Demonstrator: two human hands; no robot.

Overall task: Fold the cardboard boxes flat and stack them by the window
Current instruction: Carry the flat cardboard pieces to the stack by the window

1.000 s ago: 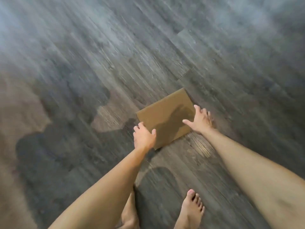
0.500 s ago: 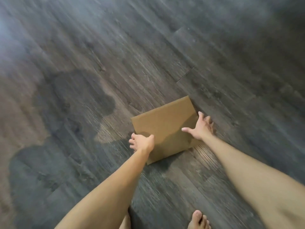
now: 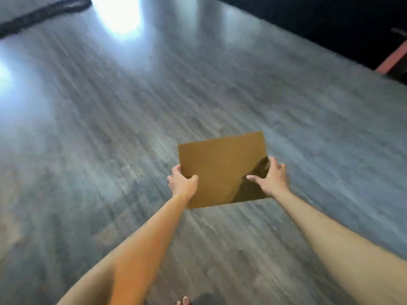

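Head view, frame motion-blurred throughout. A flattened cardboard box, brown, roughly rectangular, is held out in front of the person above the floor; its broad face is turned up toward the camera and its far edge has a small step near the right corner. The left hand grips the box at its left edge, low on that side: thumb curled over the top face, fingers wrapped round the edge and under, out of sight. The right hand grips the right edge, also in the lower half: thumb stretched across the top face, fingers curled over the edge. A dark shadow covers the lower right corner of the box face, beside the right thumb. Both forearms are bare and extended, running from the bottom corners of the frame up to the box. Whether the box touches the floor anywhere cannot be told; it looks lifted clear. Floor is grey wood-grain plank with two bright glare patches, one at the far edge left of centre, one at the left edge. A dark rope-like object lies on the floor at the far left corner. A dark area with a reddish strip borders the floor at the far right. Toes of one foot show at the bottom edge.
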